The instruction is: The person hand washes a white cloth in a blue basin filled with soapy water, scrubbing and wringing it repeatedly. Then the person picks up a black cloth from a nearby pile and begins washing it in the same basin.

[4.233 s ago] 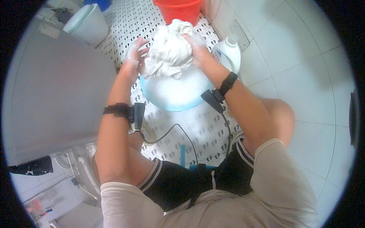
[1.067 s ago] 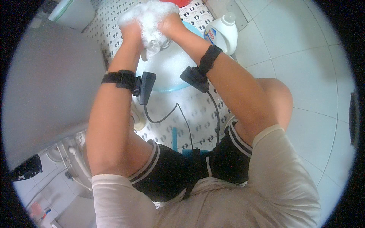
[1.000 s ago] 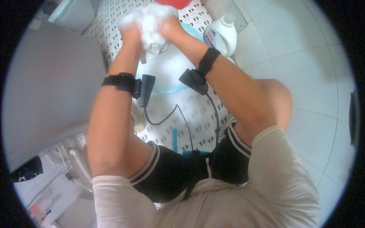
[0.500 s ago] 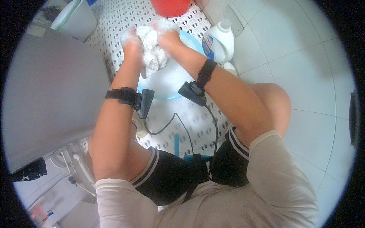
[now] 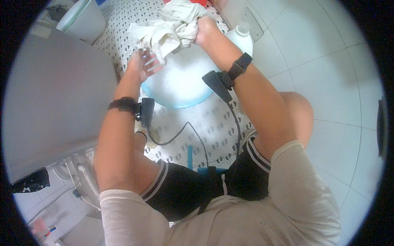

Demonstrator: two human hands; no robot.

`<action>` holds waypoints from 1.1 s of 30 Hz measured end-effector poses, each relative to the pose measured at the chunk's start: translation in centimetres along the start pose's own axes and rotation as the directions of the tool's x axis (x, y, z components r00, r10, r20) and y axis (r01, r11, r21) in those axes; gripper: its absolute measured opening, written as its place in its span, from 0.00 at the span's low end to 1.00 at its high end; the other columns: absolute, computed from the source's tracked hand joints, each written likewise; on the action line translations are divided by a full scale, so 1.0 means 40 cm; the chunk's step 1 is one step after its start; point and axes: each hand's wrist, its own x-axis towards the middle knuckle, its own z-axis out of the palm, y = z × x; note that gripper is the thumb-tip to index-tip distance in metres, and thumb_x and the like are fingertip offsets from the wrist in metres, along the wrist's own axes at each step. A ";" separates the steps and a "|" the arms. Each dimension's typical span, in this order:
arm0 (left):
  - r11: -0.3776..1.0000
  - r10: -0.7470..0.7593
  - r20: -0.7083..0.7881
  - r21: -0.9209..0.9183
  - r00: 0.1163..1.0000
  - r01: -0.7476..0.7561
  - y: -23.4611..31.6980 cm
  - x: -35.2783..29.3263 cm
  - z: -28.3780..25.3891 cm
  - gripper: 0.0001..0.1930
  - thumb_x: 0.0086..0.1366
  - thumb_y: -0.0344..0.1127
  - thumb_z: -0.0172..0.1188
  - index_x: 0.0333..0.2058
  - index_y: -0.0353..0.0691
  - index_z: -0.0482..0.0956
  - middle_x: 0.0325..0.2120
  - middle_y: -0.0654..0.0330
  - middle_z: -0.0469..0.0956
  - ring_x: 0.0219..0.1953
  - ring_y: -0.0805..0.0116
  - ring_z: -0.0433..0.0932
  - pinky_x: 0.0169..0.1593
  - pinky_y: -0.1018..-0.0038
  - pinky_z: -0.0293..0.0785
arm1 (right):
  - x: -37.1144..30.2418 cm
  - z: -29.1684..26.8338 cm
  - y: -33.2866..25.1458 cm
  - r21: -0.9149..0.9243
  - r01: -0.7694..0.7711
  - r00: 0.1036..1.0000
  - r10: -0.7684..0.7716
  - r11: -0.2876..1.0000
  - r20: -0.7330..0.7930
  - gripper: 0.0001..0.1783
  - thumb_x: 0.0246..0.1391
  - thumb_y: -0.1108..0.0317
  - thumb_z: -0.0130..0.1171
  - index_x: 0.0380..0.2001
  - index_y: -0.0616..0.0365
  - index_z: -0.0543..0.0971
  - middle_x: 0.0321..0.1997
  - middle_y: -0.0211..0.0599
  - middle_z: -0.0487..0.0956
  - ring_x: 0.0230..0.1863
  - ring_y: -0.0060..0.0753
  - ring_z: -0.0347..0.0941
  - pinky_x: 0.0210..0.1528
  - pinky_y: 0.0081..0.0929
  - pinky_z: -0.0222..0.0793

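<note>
A wet white cloth (image 5: 166,33), bunched and creased, hangs above the far part of a light-blue basin (image 5: 180,105) of white suds. My right hand (image 5: 206,29) is closed on the cloth's right side. Below the cloth's left end is my left hand (image 5: 144,65), palm turned up and fingers spread, with nothing gripped in it. Its fingertips come close to the hanging cloth; I cannot tell whether they touch. The exact kind of garment does not show.
Right of the basin, a white detergent bottle (image 5: 243,39) stands partly behind my right forearm. A red bucket (image 5: 201,2) is at the far edge, a white bin (image 5: 84,20) at far left. A grey panel (image 5: 61,98) borders the left, a tiled wall (image 5: 324,82) the right.
The cloth has come up and away from me, spreading out of its tight bunch. My left hand has released it and opened below; my right hand has moved right, still gripping. Less foam covers both hands.
</note>
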 end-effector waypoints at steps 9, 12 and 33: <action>0.991 0.117 0.438 -0.109 0.891 -0.077 0.047 -0.136 0.049 0.47 0.62 0.75 0.40 0.67 0.42 0.51 0.60 0.51 0.63 0.63 0.50 0.64 0.56 0.47 0.72 | -0.076 0.047 0.008 0.068 -0.036 0.995 0.042 0.997 -0.087 0.28 0.69 0.54 0.26 0.59 0.59 0.67 0.62 0.51 0.69 0.63 0.52 0.66 0.65 0.58 0.62; 0.982 0.185 0.488 -0.072 0.853 -0.172 0.038 -0.139 0.076 0.45 0.62 0.73 0.46 0.65 0.43 0.57 0.60 0.53 0.66 0.61 0.50 0.67 0.55 0.48 0.74 | -0.090 0.047 0.055 0.098 -0.135 0.985 0.144 0.986 -0.094 0.27 0.69 0.54 0.27 0.59 0.56 0.68 0.63 0.48 0.69 0.62 0.51 0.67 0.64 0.59 0.61; 0.821 0.404 0.152 -0.496 0.902 -0.284 0.080 -0.099 0.001 0.29 0.68 0.57 0.47 0.59 0.41 0.68 0.58 0.53 0.71 0.58 0.53 0.72 0.63 0.54 0.67 | -0.046 -0.041 0.063 -0.867 0.054 0.964 -0.253 0.495 -0.084 0.15 0.59 0.58 0.47 0.30 0.56 0.78 0.23 0.39 0.76 0.23 0.36 0.73 0.27 0.39 0.70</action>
